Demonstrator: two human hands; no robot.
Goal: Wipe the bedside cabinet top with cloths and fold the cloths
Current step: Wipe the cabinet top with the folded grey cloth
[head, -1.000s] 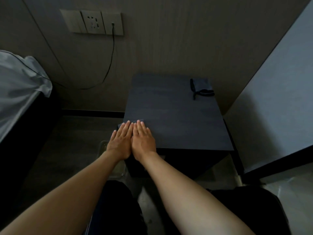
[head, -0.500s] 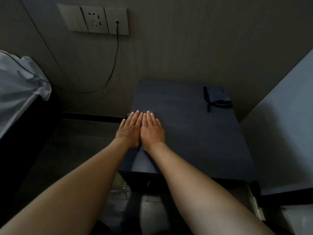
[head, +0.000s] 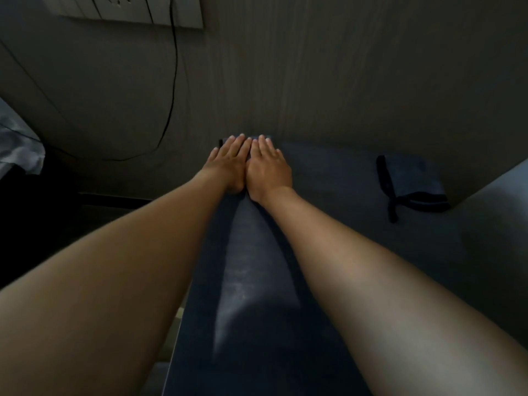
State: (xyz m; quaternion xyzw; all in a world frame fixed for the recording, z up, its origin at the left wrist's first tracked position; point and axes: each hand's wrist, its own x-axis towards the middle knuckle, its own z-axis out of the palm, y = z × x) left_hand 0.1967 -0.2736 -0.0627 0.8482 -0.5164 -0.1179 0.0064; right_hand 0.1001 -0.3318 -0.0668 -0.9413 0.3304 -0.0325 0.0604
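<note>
The dark blue bedside cabinet top [head: 328, 224] runs from the bottom of the head view to the wall. My left hand [head: 228, 164] and my right hand [head: 268, 170] lie flat side by side at its far left corner, close to the wall. They press down on a dark cloth [head: 223, 142]; only its edge shows beyond my fingertips. A second dark blue cloth [head: 414, 178], folded and with a black trim and loop, rests on the far right of the top, apart from both hands.
The wall stands right behind the cabinet, carrying a socket panel [head: 128, 10] with a black cable [head: 171, 95] hanging down to the left. A pale bed sheet [head: 20, 150] shows at the left edge. A light grey panel [head: 500, 224] borders the cabinet's right side.
Both hands have slid together from the near left edge of the cabinet top to its far left corner by the wall, cloth beneath them. The folded cloth on the right has not moved.
</note>
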